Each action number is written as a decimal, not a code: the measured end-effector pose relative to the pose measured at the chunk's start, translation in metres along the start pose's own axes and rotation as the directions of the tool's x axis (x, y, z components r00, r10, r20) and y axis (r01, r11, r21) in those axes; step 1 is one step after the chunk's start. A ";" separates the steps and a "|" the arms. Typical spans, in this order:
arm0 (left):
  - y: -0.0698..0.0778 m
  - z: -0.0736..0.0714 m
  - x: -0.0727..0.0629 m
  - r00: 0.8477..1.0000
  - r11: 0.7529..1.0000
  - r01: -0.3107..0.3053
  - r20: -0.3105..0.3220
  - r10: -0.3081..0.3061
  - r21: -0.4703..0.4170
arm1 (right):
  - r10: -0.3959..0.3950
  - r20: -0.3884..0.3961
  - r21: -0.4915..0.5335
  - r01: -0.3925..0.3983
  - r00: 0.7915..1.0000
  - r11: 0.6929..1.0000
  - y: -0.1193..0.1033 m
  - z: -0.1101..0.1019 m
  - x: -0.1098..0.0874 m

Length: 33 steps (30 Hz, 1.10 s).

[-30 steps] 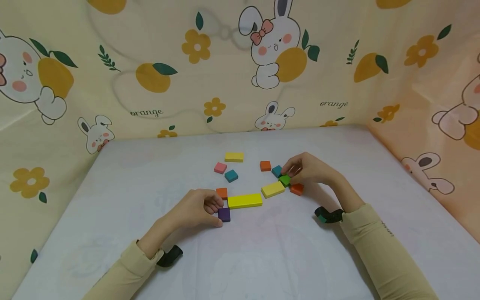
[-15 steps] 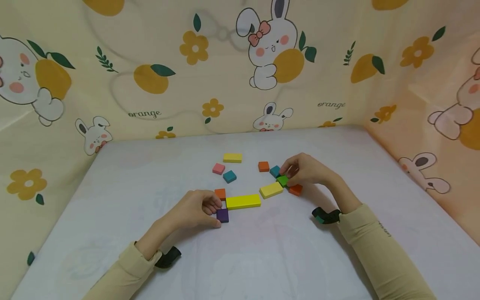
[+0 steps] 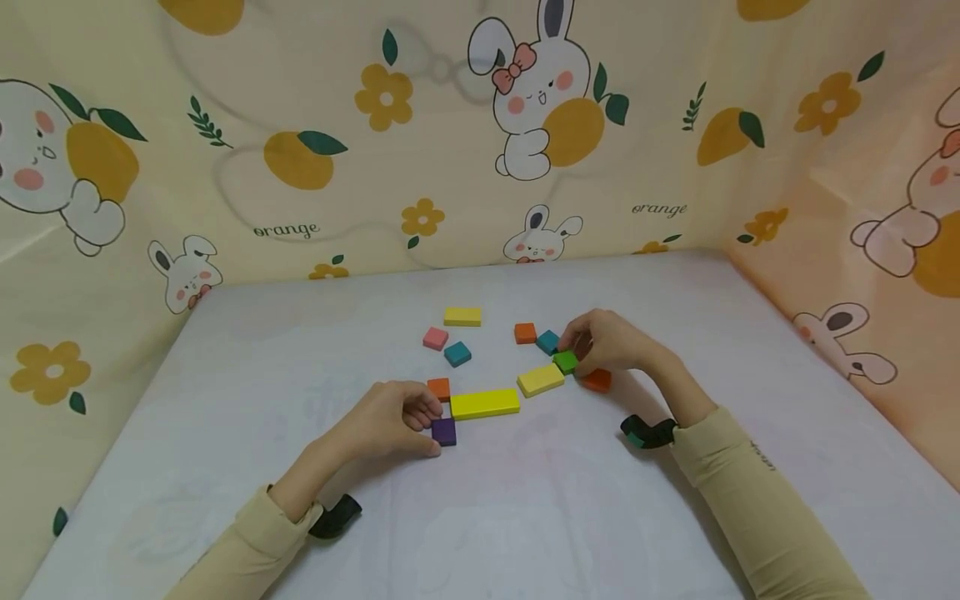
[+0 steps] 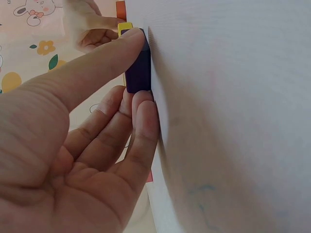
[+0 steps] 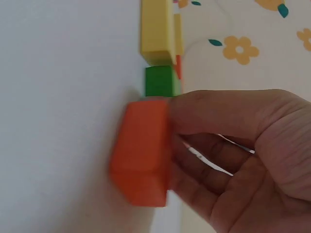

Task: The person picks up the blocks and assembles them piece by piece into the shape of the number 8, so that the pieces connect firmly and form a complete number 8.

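In the head view my left hand (image 3: 384, 417) pinches a small purple block (image 3: 444, 432) against the table. The left wrist view shows the thumb on one side of that purple block (image 4: 138, 68) and fingers on the other. My right hand (image 3: 611, 340) has its thumb and forefinger at the edges of a green block (image 3: 565, 362). An orange block (image 3: 597, 381) lies by the right thumb, partly covered. In the right wrist view this orange block (image 5: 141, 150) hides the fingertips. A teal block (image 3: 548, 342) touches the green block's far corner.
Near the left hand lie an orange block (image 3: 438, 390) and a long yellow block (image 3: 484, 404). A shorter yellow block (image 3: 540, 381) adjoins the green one. Farther back are another yellow (image 3: 462, 317), a pink (image 3: 435, 338), a teal (image 3: 457, 354) and an orange block (image 3: 525, 333).
The orange block by the right thumb has shifted slightly to the right, away from the green block. Both hands stay in nearly the same place; the whole view has drifted a little.
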<state>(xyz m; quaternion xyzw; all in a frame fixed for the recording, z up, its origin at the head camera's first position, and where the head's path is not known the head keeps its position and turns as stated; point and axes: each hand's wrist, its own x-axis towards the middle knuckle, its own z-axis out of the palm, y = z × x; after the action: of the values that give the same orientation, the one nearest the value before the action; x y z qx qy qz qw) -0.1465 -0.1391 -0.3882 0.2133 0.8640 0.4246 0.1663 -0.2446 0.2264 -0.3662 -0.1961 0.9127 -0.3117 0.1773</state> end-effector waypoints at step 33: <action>0.000 0.001 0.001 1.000 1.000 0.030 0.000 -0.030 -0.007 | -0.216 -0.062 0.070 0.220 0.974 0.973 -0.051 0.056 0.018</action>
<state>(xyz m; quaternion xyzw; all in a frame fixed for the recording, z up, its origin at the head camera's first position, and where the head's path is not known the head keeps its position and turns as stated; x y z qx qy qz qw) -0.1469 -0.1384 -0.3888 0.1995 0.8658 0.4250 0.1732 -0.2227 0.1524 -0.3790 -0.2798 0.8775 -0.3690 0.1245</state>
